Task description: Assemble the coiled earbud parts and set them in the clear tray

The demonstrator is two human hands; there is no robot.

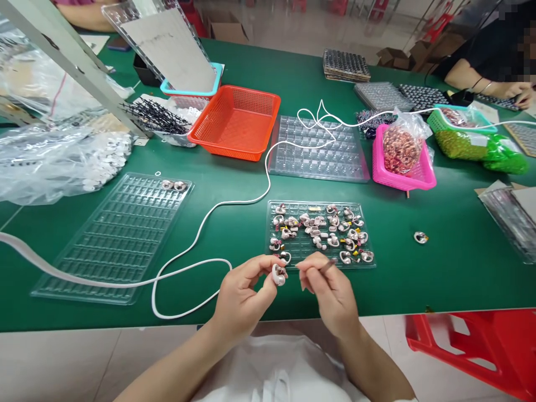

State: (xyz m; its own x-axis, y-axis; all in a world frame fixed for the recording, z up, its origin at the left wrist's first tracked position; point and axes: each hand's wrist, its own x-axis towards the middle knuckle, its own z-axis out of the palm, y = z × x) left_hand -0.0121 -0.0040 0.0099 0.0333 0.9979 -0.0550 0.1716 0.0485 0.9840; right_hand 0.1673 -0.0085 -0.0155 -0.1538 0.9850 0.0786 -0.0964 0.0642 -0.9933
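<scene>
Between the thumb and fingers of my left hand is a small whitish, curved clip-on earbud, held over the near edge of a clear plastic tray. My right hand, just to its right, is closed around a thin brown stick-like tool; its tip is hard to make out. A small gap separates the right fingertips from the earbud. On the tray lie several similar earbud pieces, some showing red wires and yellow bits. One more loose earbud rests on the green table to the right.
A long clear tray with two earbuds lies left, crossed by a white cable. Farther back stand an orange basket, a compartment tray and a pink basket. A red stool is at lower right. A co-worker's hand shows far right.
</scene>
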